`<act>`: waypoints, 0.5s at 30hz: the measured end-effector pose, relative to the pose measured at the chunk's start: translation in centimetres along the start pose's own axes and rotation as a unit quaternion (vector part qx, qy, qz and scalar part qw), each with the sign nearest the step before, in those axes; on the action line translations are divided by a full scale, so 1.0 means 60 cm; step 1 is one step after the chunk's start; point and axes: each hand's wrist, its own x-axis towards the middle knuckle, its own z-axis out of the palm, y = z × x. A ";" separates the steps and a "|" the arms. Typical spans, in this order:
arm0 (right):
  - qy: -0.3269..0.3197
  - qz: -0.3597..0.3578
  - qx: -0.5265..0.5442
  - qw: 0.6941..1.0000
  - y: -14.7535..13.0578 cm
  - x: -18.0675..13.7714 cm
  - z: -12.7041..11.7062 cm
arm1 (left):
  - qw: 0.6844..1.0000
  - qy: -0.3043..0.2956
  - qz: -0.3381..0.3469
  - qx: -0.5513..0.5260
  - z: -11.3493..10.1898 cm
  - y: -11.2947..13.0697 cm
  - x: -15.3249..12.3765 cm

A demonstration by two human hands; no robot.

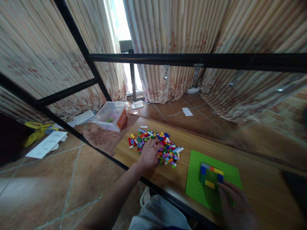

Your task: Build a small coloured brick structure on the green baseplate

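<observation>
A pile of small coloured bricks (165,147) lies on the wooden table (259,188). My left hand (149,153) rests on the pile's left side, fingers stretched into the bricks. To the right lies a green baseplate (194,185) carrying a small build of blue, yellow, grey and green bricks (211,175). My right hand (236,204) lies on the baseplate's near right corner, fingers flat and reaching to the build's edge. It holds nothing that I can see.
A clear plastic box (110,115) with an orange label sits on the tiled floor beyond the table. Black metal frame bars (192,60) cross the view. Papers (48,143) and a yellow object lie on the floor at left. Curtains hang behind.
</observation>
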 end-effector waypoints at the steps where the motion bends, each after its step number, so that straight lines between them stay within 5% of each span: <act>1: -0.001 0.003 0.000 1.000 -0.001 -0.001 0.000 | 1.000 0.001 -0.002 -0.004 0.002 -0.002 -0.001; 9: -0.002 0.019 0.008 1.000 -0.005 -0.004 0.007 | 0.995 0.058 0.001 -0.080 0.007 -0.018 -0.014; 15: 0.002 -0.007 0.012 1.000 -0.019 0.000 0.003 | 0.965 0.117 -0.076 -0.221 0.003 -0.017 -0.035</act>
